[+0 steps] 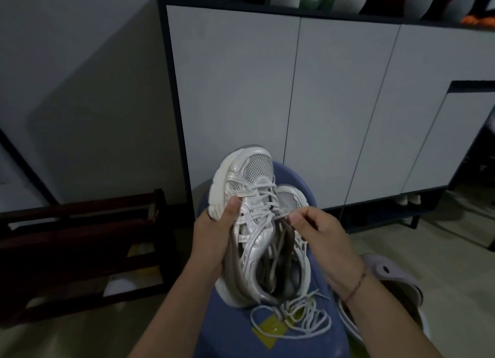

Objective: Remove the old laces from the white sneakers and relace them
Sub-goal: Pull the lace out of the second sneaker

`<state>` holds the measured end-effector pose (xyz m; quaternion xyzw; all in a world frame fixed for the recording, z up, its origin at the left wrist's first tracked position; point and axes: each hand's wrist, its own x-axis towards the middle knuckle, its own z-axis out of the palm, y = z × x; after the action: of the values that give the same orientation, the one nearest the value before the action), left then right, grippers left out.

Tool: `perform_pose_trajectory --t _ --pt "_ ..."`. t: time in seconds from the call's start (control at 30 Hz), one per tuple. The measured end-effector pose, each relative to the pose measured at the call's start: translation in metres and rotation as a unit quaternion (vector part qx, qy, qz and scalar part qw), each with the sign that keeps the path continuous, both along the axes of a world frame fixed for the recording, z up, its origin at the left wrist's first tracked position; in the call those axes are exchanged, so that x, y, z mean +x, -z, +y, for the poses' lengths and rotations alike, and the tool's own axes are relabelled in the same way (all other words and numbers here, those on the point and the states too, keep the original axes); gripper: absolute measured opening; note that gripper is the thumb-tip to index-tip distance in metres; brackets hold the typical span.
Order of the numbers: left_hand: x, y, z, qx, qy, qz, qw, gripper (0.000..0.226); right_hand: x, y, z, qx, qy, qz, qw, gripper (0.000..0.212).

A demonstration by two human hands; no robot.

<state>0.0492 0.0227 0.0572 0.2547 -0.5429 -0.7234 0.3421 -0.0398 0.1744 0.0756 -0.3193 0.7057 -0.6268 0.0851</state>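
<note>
One white sneaker (249, 186) is held toe-up, its lace (263, 197) partly threaded; a second sneaker (290, 199) is tucked just behind; a loose lace (292, 315) is heaped below the heel.

One head-worn wide-angle view: from the wearer's height it looks forward and down, close upon the sneaker (242, 170) at lower centre, with the cabinet (294, 90) facing it just beyond.
</note>
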Motion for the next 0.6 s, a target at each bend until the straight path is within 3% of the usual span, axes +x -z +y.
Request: perform_pose_trajectory --t 0.1,0.2,0.23,0.3,0.37,0.43,0.6 --pt "0.0 0.0 0.001 -0.008 0.0 0.0 1.0 0.02 0.001 -0.004 0.001 -0.024 0.002 0.007 1.0 0.02" --pt "0.0 -0.001 0.003 -0.008 0.006 0.002 1.0 0.021 -0.001 -0.007 0.003 -0.077 -0.01 -0.1 0.992 0.019" --pt "0.001 -0.002 0.004 -0.009 0.007 0.003 1.0 0.021 -0.003 -0.008 0.004 -0.131 -0.021 -0.182 0.974 0.014" --pt "0.002 -0.003 0.005 -0.007 0.011 0.007 1.0 0.021 -0.007 -0.012 0.007 -0.244 -0.068 -0.344 0.904 0.003" --pt "0.003 -0.003 0.007 0.009 0.015 0.009 1.0 0.024 -0.011 -0.009 0.01 -0.267 -0.109 -0.395 0.872 0.018" --pt "0.004 -0.002 0.009 0.028 0.011 0.011 0.999 0.029 -0.008 -0.006 0.008 -0.225 -0.138 -0.385 0.884 0.036" --pt "0.002 -0.001 0.01 0.049 0.003 0.014 0.999 0.03 -0.003 0.002 0.001 -0.163 -0.09 -0.289 0.939 0.024"
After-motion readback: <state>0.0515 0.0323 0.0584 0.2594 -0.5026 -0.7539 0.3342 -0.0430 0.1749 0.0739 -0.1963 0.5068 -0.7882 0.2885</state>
